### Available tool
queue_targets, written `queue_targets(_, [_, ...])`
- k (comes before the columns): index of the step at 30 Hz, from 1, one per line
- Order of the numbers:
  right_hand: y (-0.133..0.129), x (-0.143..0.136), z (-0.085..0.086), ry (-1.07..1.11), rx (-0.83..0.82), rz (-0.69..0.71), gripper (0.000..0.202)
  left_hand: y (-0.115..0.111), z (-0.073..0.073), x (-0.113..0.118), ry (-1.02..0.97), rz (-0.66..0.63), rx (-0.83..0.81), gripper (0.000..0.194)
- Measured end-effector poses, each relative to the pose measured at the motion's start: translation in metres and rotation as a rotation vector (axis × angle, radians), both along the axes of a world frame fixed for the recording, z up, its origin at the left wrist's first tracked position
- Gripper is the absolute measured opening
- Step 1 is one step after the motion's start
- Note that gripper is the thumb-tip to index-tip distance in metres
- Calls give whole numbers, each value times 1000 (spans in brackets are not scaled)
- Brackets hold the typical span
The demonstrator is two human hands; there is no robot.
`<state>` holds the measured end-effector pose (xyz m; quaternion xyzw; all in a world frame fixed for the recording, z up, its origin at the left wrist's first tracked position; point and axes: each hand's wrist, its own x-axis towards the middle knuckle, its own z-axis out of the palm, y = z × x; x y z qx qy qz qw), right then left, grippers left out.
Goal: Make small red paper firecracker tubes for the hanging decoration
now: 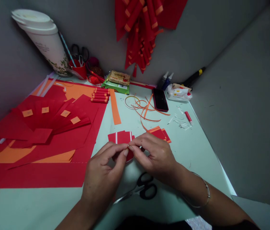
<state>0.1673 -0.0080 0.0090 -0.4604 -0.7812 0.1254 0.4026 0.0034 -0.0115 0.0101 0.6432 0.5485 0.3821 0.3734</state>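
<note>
My left hand and my right hand meet at the fingertips above the table. Both are closed in a pinch at the edge of a red paper piece, which shows between them with a curved lower edge. Fingers hide much of it. Just beyond lie red paper cards with white strips. Red cards with orange bands rest past my right hand. Black-handled scissors lie on the table below my hands, blades pointing left.
Red and orange paper sheets cover the left, with a pleated red fan on top. Farther back are small red rolls, an orange strip, curled orange ribbons, a phone and a white cup.
</note>
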Motion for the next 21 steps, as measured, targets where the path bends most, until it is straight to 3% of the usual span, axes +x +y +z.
queue_targets(15, [2, 0, -1, 50, -61, -21, 14, -1, 1, 2, 29, 9, 14, 13])
queue_targets(21, [-3, -6, -5, -19, 110, -93, 16, -4, -5, 4, 125, 23, 198, 12])
